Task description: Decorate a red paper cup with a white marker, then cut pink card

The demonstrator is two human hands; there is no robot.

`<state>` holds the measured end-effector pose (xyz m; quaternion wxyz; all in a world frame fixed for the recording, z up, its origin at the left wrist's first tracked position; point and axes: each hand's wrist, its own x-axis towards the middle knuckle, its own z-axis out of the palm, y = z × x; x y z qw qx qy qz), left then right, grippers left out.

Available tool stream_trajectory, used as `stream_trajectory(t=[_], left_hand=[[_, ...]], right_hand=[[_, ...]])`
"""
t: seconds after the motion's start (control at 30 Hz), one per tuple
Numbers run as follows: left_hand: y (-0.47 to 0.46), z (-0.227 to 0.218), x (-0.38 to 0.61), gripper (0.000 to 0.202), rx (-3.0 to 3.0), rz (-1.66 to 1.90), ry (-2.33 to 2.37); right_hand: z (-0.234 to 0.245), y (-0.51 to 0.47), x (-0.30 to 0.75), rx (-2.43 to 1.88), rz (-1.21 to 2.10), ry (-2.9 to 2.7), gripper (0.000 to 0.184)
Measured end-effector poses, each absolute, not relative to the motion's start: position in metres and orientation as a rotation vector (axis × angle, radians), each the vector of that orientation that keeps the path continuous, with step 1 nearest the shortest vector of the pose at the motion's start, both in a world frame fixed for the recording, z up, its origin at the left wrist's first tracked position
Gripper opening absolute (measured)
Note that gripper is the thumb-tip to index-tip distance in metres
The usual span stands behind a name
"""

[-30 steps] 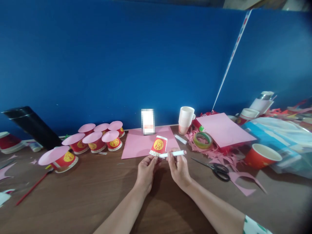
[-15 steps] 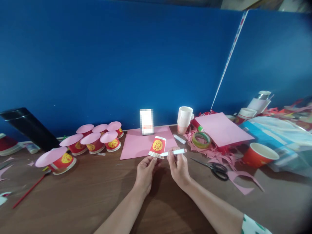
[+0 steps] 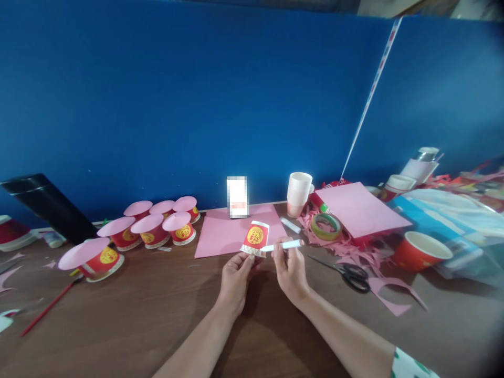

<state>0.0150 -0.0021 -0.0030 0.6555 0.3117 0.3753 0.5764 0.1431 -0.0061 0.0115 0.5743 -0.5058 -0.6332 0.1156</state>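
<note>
My left hand (image 3: 235,281) pinches the rim of a red paper cup (image 3: 255,236), which is upside down and tilted, with a gold emblem on its side. Zigzag marks run along the cup's white rim band. In my right hand (image 3: 290,268) is a white marker (image 3: 285,245), its tip at the rim band near the right side. Behind the cup lies a pink paper sheet (image 3: 214,231), and a marker cap (image 3: 290,226) rests just right of that sheet. The fingers behind the cup are partly hidden.
Several red cups with pink discs on top (image 3: 147,226) stand at left, near a black bottle (image 3: 51,205) and a red brush (image 3: 51,307). To the right are stacked paper cups (image 3: 298,194), a tape roll (image 3: 326,227), scissors (image 3: 354,275), an orange cup (image 3: 421,252) and pink scraps (image 3: 394,302).
The marker tip has shifted very slightly along the rim band to the right. Both hands keep their hold, and the rest looks the same apart from a small camera shift.
</note>
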Motion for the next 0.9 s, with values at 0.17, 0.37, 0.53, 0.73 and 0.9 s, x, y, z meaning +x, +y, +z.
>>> stream_trajectory(t=[0.17,0.37,0.53,0.73,0.9], left_hand=[[-0.0022,-0.0029,0.0149,0.021,0.711,1.300,0.841],[-0.0023,-0.0019,0.0148,0.024,0.699,1.308,0.853],[-0.0017,-0.0015,0.0148,0.024,0.692,1.309,0.859],[-0.0021,-0.0037,0.0141,0.023,0.684,1.306,0.862],[-0.0012,-0.0052,0.0138,0.023,0.661,1.313,0.862]], right_hand=[[0.0108,-0.0059,0.1434,-1.196,0.265,-1.477,0.014],[0.0103,-0.0046,0.1438,-1.212,0.232,-1.492,0.015],[0.0102,-0.0045,0.1437,-1.213,0.235,-1.495,0.015],[0.0103,-0.0042,0.1438,-1.218,0.242,-1.504,0.014],[0.0072,-0.0034,0.1437,-1.214,0.219,-1.516,0.012]])
